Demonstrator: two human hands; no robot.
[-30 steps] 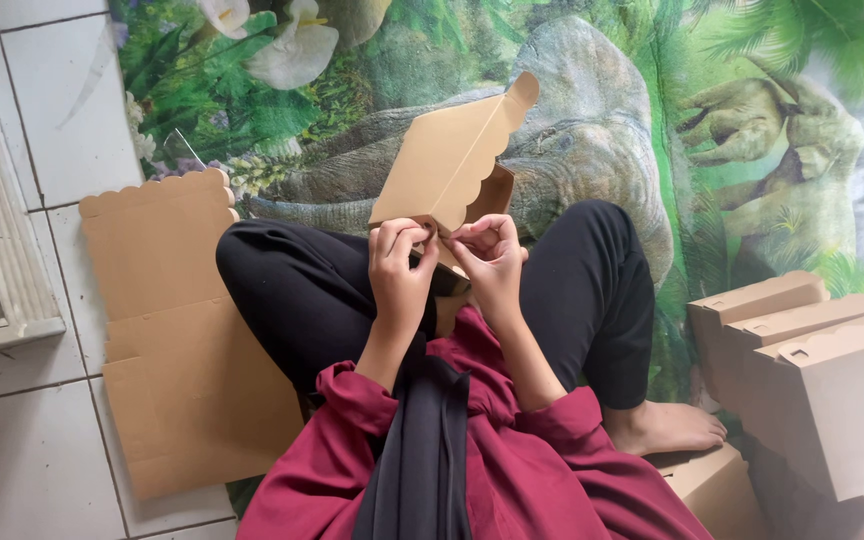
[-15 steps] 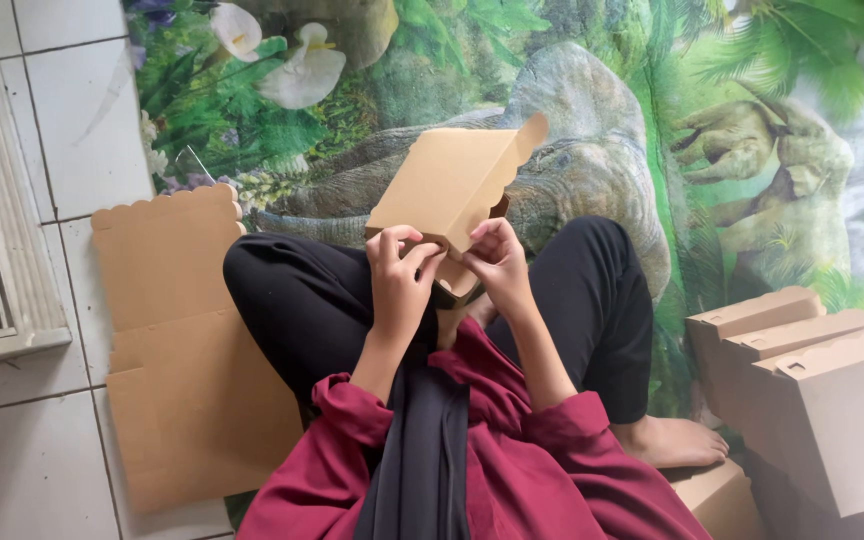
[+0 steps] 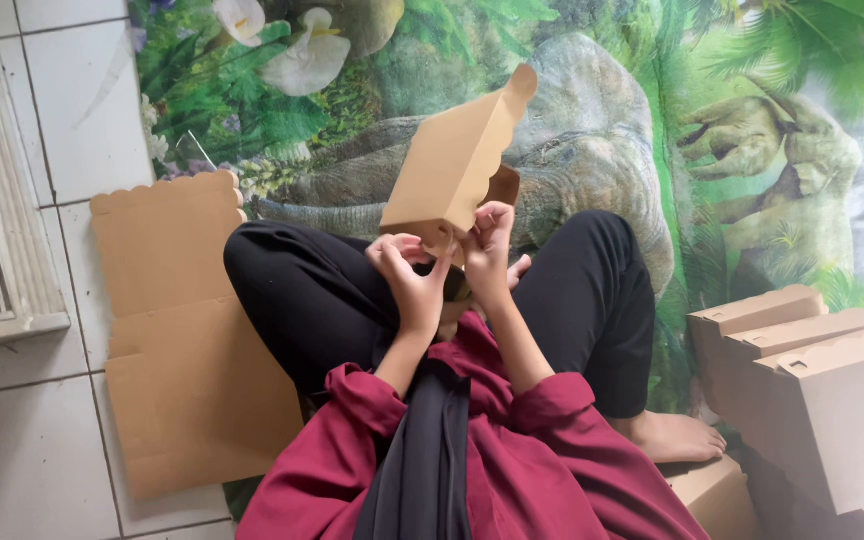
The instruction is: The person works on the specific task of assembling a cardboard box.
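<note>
Seated person: cross-legged on the floor in black trousers and a dark red long-sleeved top, a black scarf hanging down the chest; one bare foot (image 3: 674,437) shows at the right.
Held item: brown scalloped-edge cardboard box blank (image 3: 449,165), partly folded, raised above the lap and tilted up and away, its wavy edge at the top.
Left hand (image 3: 409,272): fingers curled, pinching the blank's lower corner from the left side.
Right hand (image 3: 489,245): fingers bent and closed on the same lower edge, just beside the left hand; thumb and fingertips press the fold.
Floor cover: printed mat with green leaves, white flowers and dinosaurs (image 3: 592,120), spread under the legs.
Flat stock: unfolded brown cardboard sheet with a scalloped top edge (image 3: 187,330), lying on the floor by the left knee, partly on white tiles (image 3: 22,440).
Finished stock: stack of closed brown cardboard boxes (image 3: 817,395) at the right, near the bare foot.
Far left: white frame (image 3: 2,240) along the tiles; what it belongs to cannot be told.
</note>
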